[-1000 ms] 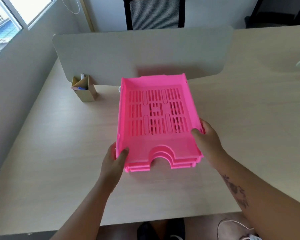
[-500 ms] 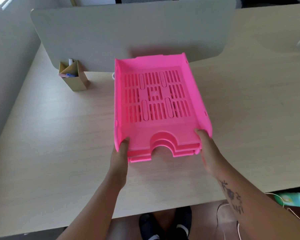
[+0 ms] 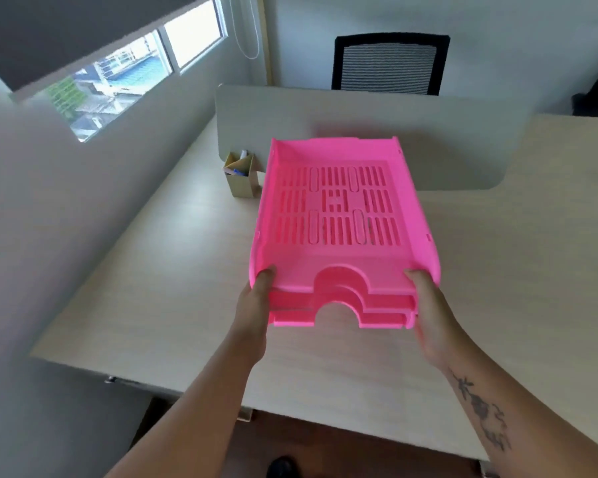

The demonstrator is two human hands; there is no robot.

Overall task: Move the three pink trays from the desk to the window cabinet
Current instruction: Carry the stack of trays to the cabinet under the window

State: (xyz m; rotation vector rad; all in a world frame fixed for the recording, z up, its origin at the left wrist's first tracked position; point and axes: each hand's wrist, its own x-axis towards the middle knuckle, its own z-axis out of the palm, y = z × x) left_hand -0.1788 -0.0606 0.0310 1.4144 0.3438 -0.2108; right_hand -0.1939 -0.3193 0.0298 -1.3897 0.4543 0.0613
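Note:
Three pink trays (image 3: pixel 342 257) are nested in one stack, with slotted bottoms and an arched cut-out at the near edge. The stack is lifted off the light wooden desk (image 3: pixel 173 257) and held level in front of me. My left hand (image 3: pixel 254 305) grips the stack's near left corner, thumb over the top tray's rim. My right hand (image 3: pixel 428 312) grips the near right corner the same way. No window cabinet is in view.
A grey divider panel (image 3: pixel 463 139) stands across the desk behind the trays. A small cardboard pen holder (image 3: pixel 240 177) sits at its left end. A black mesh chair (image 3: pixel 389 63) stands beyond the panel. A window (image 3: pixel 118 77) is in the left wall.
The stack has come up off the desk, still held in both hands. My view has risen and swung left, so the window and more of the left wall now show.

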